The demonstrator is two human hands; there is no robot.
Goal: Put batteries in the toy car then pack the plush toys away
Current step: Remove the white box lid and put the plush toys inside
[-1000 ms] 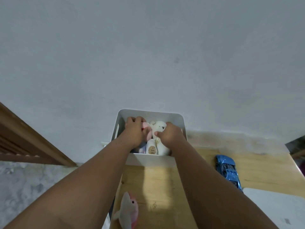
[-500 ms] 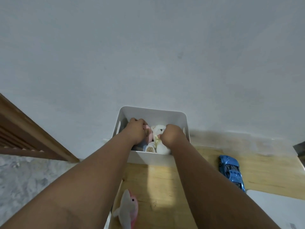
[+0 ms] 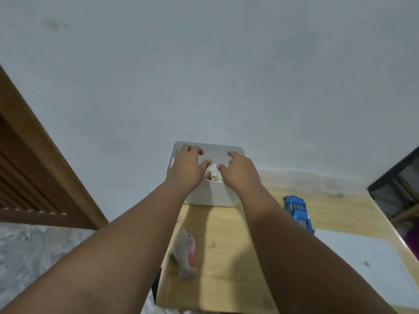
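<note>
A white storage bin (image 3: pixel 212 194) stands at the back of the wooden table (image 3: pixel 229 257), against the wall. My left hand (image 3: pixel 187 167) and my right hand (image 3: pixel 239 172) hover over its opening with loosely spread fingers, holding nothing. Between the two thumbs a bit of a white plush toy (image 3: pixel 213 172) shows inside the bin; the rest of the contents is hidden by my hands. A grey and pink shark plush (image 3: pixel 185 252) lies on the table near its left edge. The blue toy car (image 3: pixel 298 211) sits to the right of the bin.
A white flat sheet (image 3: pixel 365 264) covers the table's right front corner. A brown wooden slatted frame (image 3: pixel 34 182) leans at the left over a marbled floor. A dark shelf frame (image 3: pixel 399 184) stands at the far right. The wall is directly behind the bin.
Both hands have let go of the plush toys and lifted out of the bin, fingers spreading. The plush toys now sit lower inside.
</note>
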